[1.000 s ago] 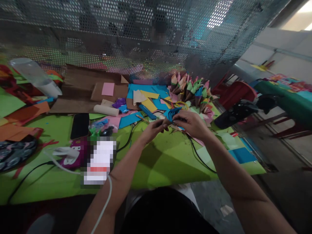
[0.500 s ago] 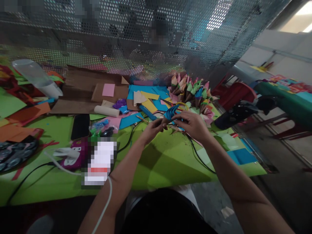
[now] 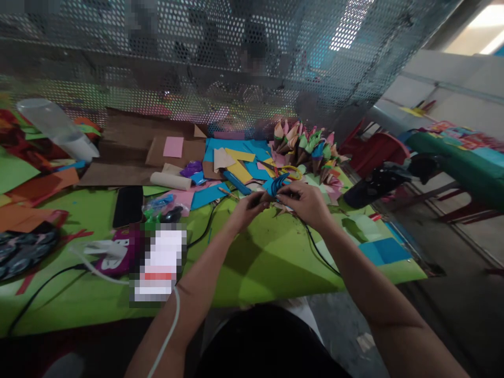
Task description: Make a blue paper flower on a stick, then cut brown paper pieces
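Note:
Over the green-covered table I hold a small paper flower (image 3: 274, 185) of layered blue strips rising from a brown paper cone. My left hand (image 3: 249, 208) is closed round the brown base, its fingers partly hiding it. My right hand (image 3: 306, 203) pinches the lower right side of the blue paper, thumb and forefinger together. Just behind the hands lie scissors with yellow handles (image 3: 292, 172) and a rolled blue paper piece (image 3: 235, 182). At the back right stands a cluster of similar paper cone flowers (image 3: 303, 142) in pink, green and peach.
Left of my arms are a dark phone (image 3: 128, 206), a purple tissue pack (image 3: 120, 252), a blurred-out lit screen (image 3: 161, 265) and cables. Cardboard (image 3: 129, 144) and coloured paper sheets (image 3: 205, 197) lie behind. A perforated metal panel (image 3: 220, 68) closes off the back.
Both hands stay on the blue paper flower. My right fingers have shifted slightly lower along its side, and the whole view has moved a little.

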Demonstrator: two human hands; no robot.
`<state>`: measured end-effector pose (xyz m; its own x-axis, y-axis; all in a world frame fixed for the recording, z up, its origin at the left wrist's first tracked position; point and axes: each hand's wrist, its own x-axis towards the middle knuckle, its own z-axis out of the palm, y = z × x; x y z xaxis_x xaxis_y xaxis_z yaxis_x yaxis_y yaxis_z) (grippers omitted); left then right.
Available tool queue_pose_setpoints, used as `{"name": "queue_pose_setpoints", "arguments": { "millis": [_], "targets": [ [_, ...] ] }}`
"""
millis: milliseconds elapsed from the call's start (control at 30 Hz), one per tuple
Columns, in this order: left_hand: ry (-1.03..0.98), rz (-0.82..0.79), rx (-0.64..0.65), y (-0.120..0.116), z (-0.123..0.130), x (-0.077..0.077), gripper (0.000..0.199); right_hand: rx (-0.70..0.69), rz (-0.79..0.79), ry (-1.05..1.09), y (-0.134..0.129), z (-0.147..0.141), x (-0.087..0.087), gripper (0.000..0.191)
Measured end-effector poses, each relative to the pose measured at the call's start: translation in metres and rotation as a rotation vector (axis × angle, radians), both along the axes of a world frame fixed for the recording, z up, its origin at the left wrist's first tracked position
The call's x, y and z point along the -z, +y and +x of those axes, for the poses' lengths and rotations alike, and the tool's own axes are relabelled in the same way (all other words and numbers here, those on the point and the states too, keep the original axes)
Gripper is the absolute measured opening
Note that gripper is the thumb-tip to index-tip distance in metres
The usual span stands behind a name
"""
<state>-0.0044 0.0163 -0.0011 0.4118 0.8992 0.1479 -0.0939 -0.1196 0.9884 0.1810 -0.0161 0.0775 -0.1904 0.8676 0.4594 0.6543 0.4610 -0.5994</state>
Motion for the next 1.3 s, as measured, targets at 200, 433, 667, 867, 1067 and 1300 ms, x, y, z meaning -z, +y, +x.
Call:
{"name": "queue_pose_setpoints", "arguments": {
  "millis": [200, 433, 667, 867, 1067, 1300],
  "targets": [
    [0.002, -0.016, 0.049, -0.002, -0.002, -0.004, 0.047, -0.016, 0.009, -0.005, -0.001, 0.000, 0.001, 0.011],
    [-0.077, -0.060, 0.083, -0.004, 0.000, -0.002, 0.053, -0.042, 0.035, -0.040, -0.001, -0.002, -0.001, 0.011],
    [-0.099, -0.063, 0.053, -0.003, -0.004, -0.006, 0.054, -0.036, 0.050, 0.004, -0.003, -0.001, -0.005, 0.013],
    [-0.130, -0.061, 0.040, -0.004, -0.004, -0.006, 0.049, -0.017, 0.073, 0.056, -0.006, 0.002, -0.010, 0.014],
    [-0.149, -0.061, 0.034, -0.005, -0.004, -0.007, 0.043, -0.011, 0.074, 0.033, -0.003, 0.000, -0.001, 0.011],
    [-0.112, -0.071, 0.065, -0.007, -0.007, -0.011, 0.036, -0.014, 0.068, -0.002, -0.002, -0.001, 0.001, 0.007]
  ]
}}
